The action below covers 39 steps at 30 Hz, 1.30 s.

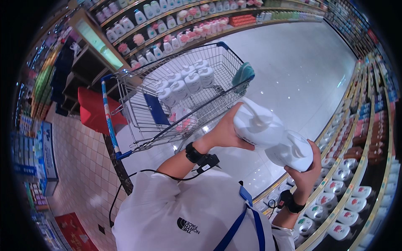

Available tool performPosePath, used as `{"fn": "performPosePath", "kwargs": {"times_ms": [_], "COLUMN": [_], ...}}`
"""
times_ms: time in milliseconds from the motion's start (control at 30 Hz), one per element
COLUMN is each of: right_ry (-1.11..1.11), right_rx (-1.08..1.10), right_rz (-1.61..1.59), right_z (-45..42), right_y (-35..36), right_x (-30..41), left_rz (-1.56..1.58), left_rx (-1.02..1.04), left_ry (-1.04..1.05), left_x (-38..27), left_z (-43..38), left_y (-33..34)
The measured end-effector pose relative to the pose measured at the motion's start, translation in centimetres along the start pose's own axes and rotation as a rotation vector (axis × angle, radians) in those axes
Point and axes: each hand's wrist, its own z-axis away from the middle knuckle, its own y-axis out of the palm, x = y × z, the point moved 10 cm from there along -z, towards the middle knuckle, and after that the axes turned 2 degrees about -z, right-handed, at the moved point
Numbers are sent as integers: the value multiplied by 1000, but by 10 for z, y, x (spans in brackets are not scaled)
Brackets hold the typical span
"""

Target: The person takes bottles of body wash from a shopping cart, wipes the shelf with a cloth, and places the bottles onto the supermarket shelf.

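In front of my chest, my left hand [226,130] grips a white plastic pump bottle [262,125] from its side. My right hand [306,175] holds a second white bottle [290,153] by its outer end. The two bottles are side by side and tilted, and seem to touch where they meet. Left of them stands a wire shopping cart [201,108]. Inside it, several white pump bottles [185,83] stand upright in rows. A pink and white item [182,120] shows through the wires near the cart's handle side.
Shelves of white bottles [326,199] run close along my right. Across the aisle, another shelf [163,28] carries bottles and pink puffs. The cart's handle [108,116] is at left, beside a red cover [94,109]. A teal cloth [243,77] hangs on the cart's far corner.
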Motion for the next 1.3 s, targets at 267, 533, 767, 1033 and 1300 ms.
{"fn": "performPosePath", "kwargs": {"times_ms": [267,533,767,1033,1300], "right_ry": [-226,-363,-366,-224,-261], "right_rx": [380,793,1168,1356,1292], "right_rz": [-198,93,145,12,9], "right_z": [-152,-206,-208,-202,-189], "right_y": [246,472,617,701,743], "right_x": [38,6,-92,-193,-264], "left_rz": [-53,-302,-329,-356,-175], "left_rx": [-520,-855,-995,-979,-1056], "left_ry": [-102,-377,-653,-780,-884], "left_x": [68,181,300,409,487], "left_z": [42,102,150,173,193], "left_y": [-217,-346,-380,-387,-382]}}
